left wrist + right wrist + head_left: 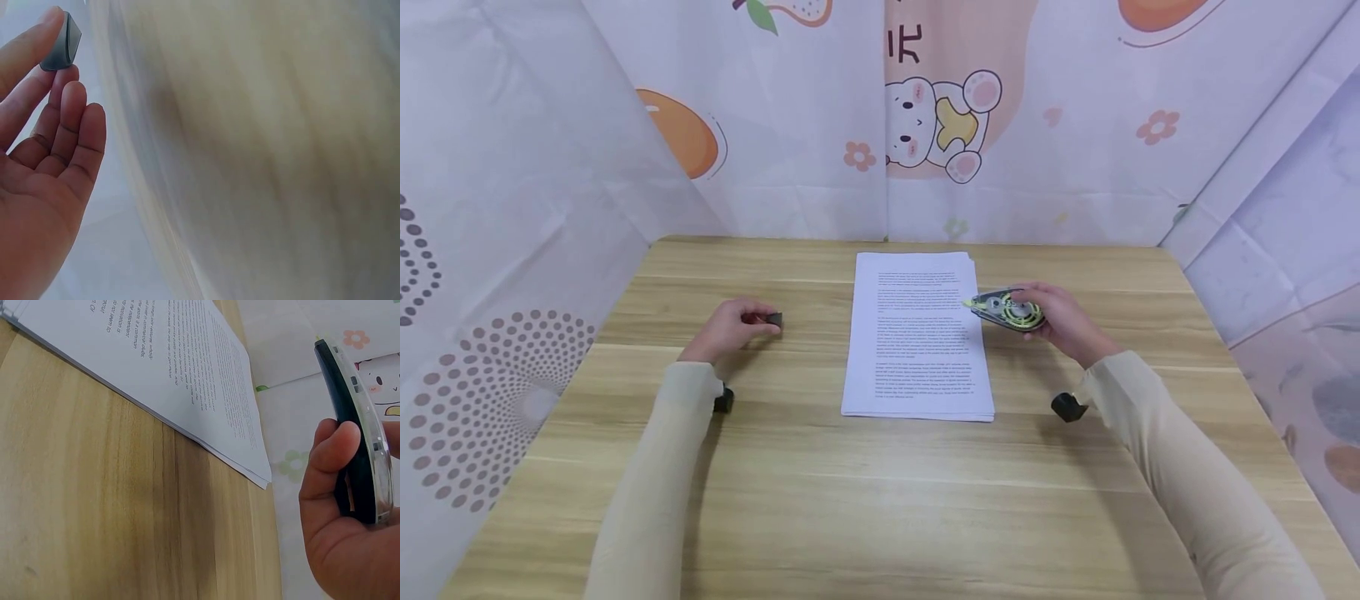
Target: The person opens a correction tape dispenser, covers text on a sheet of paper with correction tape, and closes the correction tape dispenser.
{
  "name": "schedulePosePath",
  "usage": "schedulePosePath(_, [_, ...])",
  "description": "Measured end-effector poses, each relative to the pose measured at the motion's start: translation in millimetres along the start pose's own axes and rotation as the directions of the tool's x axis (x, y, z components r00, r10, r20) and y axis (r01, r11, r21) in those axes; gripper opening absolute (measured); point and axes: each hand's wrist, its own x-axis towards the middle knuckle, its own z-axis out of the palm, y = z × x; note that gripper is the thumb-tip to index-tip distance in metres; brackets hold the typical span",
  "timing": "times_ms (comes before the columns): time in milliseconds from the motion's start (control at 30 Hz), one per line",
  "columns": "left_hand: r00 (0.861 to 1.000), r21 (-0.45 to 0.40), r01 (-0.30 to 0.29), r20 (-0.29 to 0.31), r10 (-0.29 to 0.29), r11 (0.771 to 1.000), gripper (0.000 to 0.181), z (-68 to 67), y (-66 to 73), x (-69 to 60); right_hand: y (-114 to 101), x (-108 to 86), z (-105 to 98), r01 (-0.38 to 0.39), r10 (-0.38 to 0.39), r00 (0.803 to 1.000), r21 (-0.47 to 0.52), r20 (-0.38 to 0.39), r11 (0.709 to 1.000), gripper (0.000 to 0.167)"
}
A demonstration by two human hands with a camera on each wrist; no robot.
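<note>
Dark-grey, wedge-shaped cap (775, 320), seemingly already removed, is pinched in your left grip (735, 328); your right grip (1065, 322) holds a clear-and-black, teardrop-shaped plastic tape dispenser (997, 308) near white printed sheets (917, 346), no strip discernible.

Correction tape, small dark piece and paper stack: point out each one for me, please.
Correction tape (1002, 309): head view, middle of its see-through body.
Small dark piece (66, 45): left wrist view, its side face.
Paper stack (917, 337): head view, printed middle of the top sheet.
</note>
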Motion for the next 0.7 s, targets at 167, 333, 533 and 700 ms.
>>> schedulePosePath(167, [1.000, 0.011, 0.013, 0.020, -0.014, 1.000, 0.045, -1.6, 0.8, -0.4, -0.9, -1.3, 0.8, 0.000, 0.000, 1.000, -0.009, 0.000, 1.000, 0.047])
schedulePosePath(333, [0.998, 0.009, 0.040, 0.045, -0.040, 0.999, 0.045, -3.2, -0.3, -0.6, -1.6, -1.9, 1.5, 0.000, 0.000, 1.000, -0.019, -0.001, 1.000, 0.053])
schedulePosePath(533, [0.996, -0.003, 0.056, 0.070, -0.055, 0.998, 0.044, -2.4, -2.7, 2.4, -1.9, -2.4, 1.5, -0.005, 0.005, 1.000, -0.012, -0.002, 1.000, 0.053])
schedulePosePath(700, [0.994, -0.012, 0.074, 0.085, -0.073, 0.997, 0.044, -2.0, -1.2, 2.7, -1.7, -3.2, 1.4, -0.006, 0.006, 1.000, -0.003, -0.004, 1.000, 0.047])
